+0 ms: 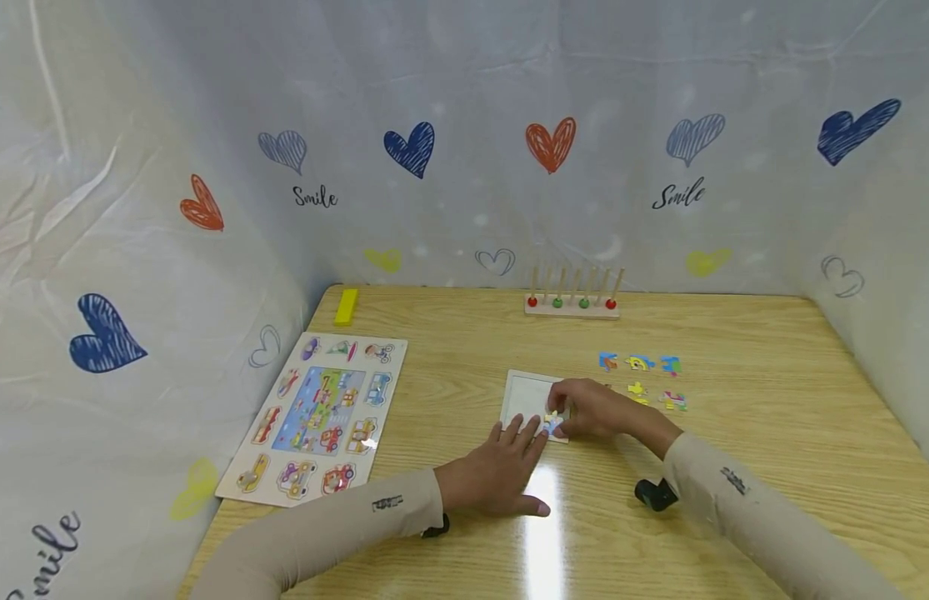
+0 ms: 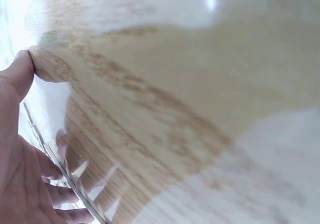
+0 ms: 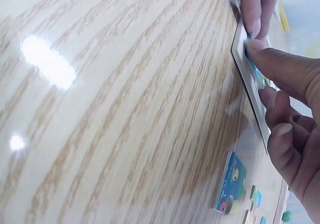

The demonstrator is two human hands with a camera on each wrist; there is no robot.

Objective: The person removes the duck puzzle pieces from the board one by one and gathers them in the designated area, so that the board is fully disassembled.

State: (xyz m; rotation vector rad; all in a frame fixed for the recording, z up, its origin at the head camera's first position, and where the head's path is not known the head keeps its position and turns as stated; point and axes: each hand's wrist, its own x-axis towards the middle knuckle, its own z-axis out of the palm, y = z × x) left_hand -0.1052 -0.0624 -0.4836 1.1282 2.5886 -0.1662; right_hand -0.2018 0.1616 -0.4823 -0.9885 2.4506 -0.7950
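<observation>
A white square puzzle tray (image 1: 522, 395) lies in the middle of the table, with a blue jigsaw piece (image 1: 551, 423) in its near right corner. My right hand (image 1: 595, 407) holds that piece between its thumb and curled fingers. In the right wrist view the thumb (image 3: 280, 66) presses on the piece beside the tray's rim. My left hand (image 1: 497, 471) lies flat with fingers spread, fingertips over the tray's near edge and close to the piece. Its thumb points right along the tabletop. Several loose jigsaw pieces (image 1: 640, 363) lie to the right of the tray.
A large board (image 1: 392, 358) with vehicle shapes lies at the left. Behind it sits a yellow block (image 1: 347, 307). A wooden peg stand (image 1: 572, 309) with red and green beads stands at the back. Hanging cloth with printed hearts (image 1: 551, 145) borders the table.
</observation>
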